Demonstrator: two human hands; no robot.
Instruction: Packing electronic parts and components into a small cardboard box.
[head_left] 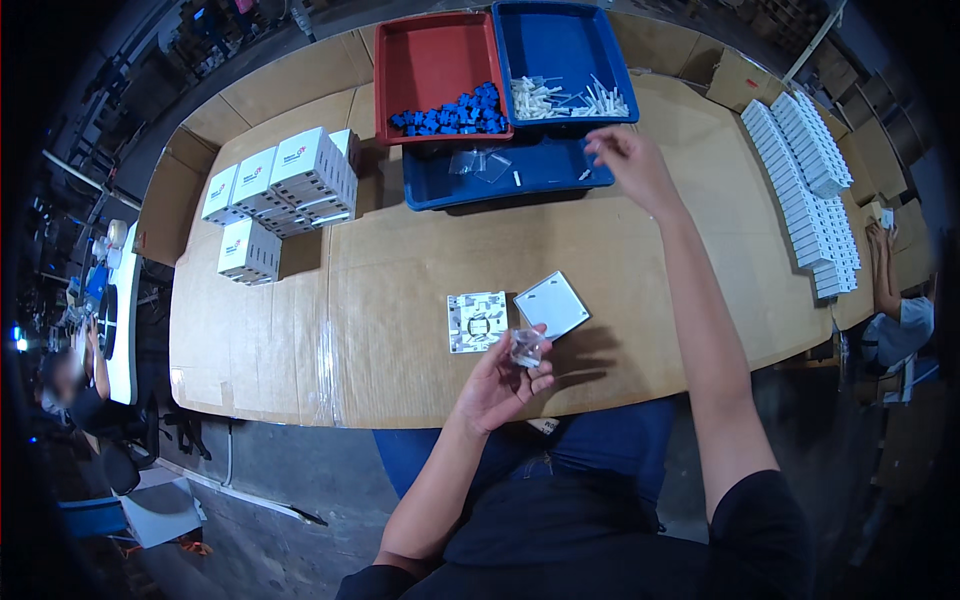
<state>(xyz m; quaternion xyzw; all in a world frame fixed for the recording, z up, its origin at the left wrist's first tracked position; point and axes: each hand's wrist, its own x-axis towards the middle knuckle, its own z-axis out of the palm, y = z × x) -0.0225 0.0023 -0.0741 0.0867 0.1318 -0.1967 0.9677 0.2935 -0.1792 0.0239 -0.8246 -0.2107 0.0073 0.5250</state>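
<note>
My left hand (505, 385) is closed around a small clear plastic bag (527, 347), just in front of two square white pieces. One piece is a flat white square plate (553, 305) lying turned at an angle. The other is a white square housing (477, 322) with a round part in its middle. My right hand (628, 160) is stretched out over the right end of the lower blue tray (450, 192). Its fingers are curled together, and anything between them is too small to make out. Clear plastic bags (480, 162) and a few small white bits lie in that tray.
A red tray (437, 50) holds blue plastic parts (450, 112); a blue tray (560, 50) beside it holds white plugs (565, 100). White boxes (290, 180) are stacked at left, rows of white units (800, 180) at right. Cardboard walls edge the table. Other people sit on both sides.
</note>
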